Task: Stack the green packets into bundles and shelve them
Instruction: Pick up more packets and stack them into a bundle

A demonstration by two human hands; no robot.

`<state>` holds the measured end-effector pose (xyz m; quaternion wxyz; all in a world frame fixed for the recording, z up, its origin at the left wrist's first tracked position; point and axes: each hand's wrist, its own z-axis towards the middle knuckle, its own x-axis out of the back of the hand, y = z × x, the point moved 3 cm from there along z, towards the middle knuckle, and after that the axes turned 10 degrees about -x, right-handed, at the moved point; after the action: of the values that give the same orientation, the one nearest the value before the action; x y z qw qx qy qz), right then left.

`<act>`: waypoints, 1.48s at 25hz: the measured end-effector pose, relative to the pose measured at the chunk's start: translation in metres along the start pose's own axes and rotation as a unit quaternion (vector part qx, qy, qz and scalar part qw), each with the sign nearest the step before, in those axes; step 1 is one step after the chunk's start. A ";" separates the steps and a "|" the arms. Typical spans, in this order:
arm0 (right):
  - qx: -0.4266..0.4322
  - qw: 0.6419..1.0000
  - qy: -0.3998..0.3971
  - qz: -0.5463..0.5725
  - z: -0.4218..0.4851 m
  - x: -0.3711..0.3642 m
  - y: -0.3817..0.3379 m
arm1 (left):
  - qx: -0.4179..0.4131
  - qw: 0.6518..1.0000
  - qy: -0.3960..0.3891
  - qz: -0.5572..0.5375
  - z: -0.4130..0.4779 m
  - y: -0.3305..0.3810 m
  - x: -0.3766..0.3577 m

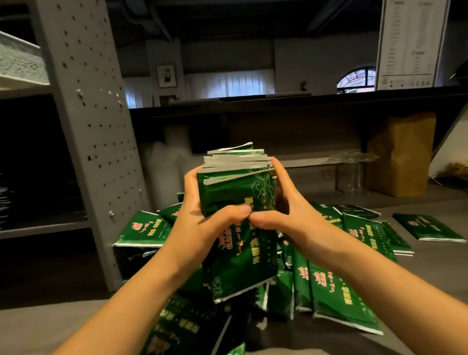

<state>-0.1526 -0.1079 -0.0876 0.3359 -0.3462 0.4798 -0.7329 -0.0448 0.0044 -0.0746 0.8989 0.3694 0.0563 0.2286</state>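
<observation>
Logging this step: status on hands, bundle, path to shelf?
Left hand and right hand both grip the bundle of green packets, held above the loose pile. Not yet shelved. Grey shelf unit at left, nothing seen in the way.

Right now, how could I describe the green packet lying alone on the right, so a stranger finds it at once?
Start at the brown bag standing on the right under the counter. On the grey surface before it lies one packet, flat and face up. Unlike the rest, it lies apart from the pile.
</observation>
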 end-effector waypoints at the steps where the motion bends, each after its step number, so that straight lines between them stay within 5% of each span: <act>1: 0.004 1.000 0.003 -0.005 -0.001 -0.006 -0.004 | 0.003 1.000 0.001 0.008 -0.005 0.007 0.005; 10: 0.029 0.999 -0.023 -0.019 -0.026 -0.116 -0.021 | 0.068 0.994 0.043 0.077 -0.091 0.067 0.083; 21: 0.045 0.994 -0.095 0.040 0.001 -0.247 -0.004 | -0.026 0.979 0.177 0.094 -0.142 0.059 0.177; 37: 0.013 0.995 -0.072 0.074 0.012 -0.273 0.024 | 0.055 0.986 0.156 0.006 -0.162 0.028 0.198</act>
<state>0.0072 0.1037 -0.1566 0.4271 -0.3571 0.4692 -0.6855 0.0775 0.2149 -0.1585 0.8562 0.3785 0.2058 0.2851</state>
